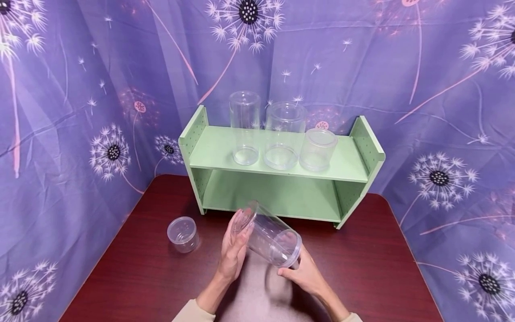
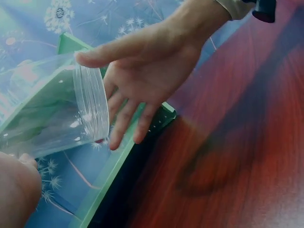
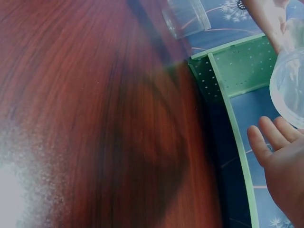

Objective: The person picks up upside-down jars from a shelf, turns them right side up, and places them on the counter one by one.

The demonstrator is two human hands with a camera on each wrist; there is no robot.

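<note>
My right hand [image 1: 304, 273] grips the jar [image 1: 268, 239], its long axis slanting toward the tabletop's [image 1: 120, 279] right edge; my left hand [image 1: 232, 250], fingers straight, touches it.

The left hand [image 1: 232, 256] and right hand [image 1: 306, 273] are bare, emerging from plain cream sleeves [image 1: 194, 313]; a black, rounded piece [image 2: 264, 10] shows beside the right cuff [image 2: 236, 8].

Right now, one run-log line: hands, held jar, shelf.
held jar: raised, tilted | left hand: holding one end | right hand: at other end, fingers straight | shelf: three containers on top
</note>
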